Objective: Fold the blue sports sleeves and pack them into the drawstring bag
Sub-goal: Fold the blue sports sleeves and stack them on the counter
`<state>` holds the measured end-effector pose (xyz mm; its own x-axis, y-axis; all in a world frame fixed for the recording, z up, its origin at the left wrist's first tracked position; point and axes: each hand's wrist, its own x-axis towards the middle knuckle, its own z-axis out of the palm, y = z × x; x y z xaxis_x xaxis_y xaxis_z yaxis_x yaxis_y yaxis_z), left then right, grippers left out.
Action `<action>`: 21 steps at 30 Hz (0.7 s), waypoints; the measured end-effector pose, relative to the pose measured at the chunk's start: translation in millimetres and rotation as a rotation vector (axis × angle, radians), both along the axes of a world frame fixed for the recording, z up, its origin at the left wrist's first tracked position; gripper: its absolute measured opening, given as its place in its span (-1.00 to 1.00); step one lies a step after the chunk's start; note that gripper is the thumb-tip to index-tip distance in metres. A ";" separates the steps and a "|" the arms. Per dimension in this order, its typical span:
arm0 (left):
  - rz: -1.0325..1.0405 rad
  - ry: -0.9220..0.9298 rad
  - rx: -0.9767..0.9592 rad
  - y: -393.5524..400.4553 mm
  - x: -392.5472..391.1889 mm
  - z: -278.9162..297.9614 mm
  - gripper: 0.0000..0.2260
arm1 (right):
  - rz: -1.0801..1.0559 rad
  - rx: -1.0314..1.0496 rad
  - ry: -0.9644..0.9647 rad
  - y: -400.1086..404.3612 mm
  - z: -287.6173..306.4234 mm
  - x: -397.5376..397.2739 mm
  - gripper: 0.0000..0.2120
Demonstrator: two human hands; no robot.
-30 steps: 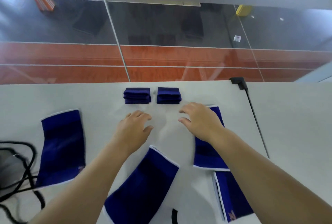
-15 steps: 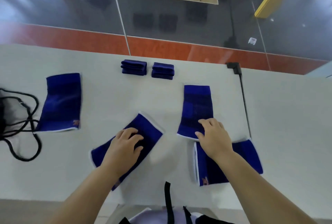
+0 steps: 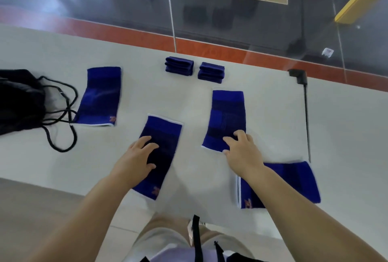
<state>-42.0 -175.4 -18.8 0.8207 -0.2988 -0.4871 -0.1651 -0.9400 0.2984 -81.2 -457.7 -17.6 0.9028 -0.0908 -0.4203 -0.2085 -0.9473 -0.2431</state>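
Several blue sports sleeves lie flat on the white table [image 3: 346, 127]. My left hand [image 3: 136, 158] rests spread on the middle sleeve [image 3: 161, 142], fingers apart. My right hand [image 3: 241, 152] lies with fingers on the near end of the right sleeve [image 3: 227, 114]. Another sleeve [image 3: 294, 184] is partly under my right forearm. A fourth sleeve [image 3: 100, 95] lies at the left. Two folded blue stacks, one [image 3: 178, 66] and the other [image 3: 211, 72], sit at the far edge. The black drawstring bag [image 3: 19, 100] lies at the far left with loose cords.
A black cable with a plug [image 3: 298, 75] runs down the table's right side. The table's near edge is just in front of my body. Beyond the far edge a glass barrier overlooks a gym floor.
My hands have come back from near the folded stacks onto the flat sleeves. The view has tilted down, and the bag is now in sight.
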 end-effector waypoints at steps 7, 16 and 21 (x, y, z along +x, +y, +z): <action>-0.110 -0.083 0.033 19.2 13.3 -3.3 -0.50 | 0.013 0.037 -0.018 37.4 -4.6 -5.0 -0.60; -0.128 -0.107 -0.006 15.0 43.8 -8.1 -0.50 | -0.131 0.074 -0.036 59.1 -3.1 -41.6 -0.55; -0.115 -0.109 -0.100 19.2 43.8 -3.1 -0.57 | -0.394 0.062 -0.053 66.3 1.8 -50.4 -0.45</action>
<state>1.8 -156.2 -21.9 0.8248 -0.4360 -0.3599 -0.3061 -0.8796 0.3642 -131.6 -391.5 -15.8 0.8245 -0.4103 -0.3896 -0.5384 -0.7806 -0.3173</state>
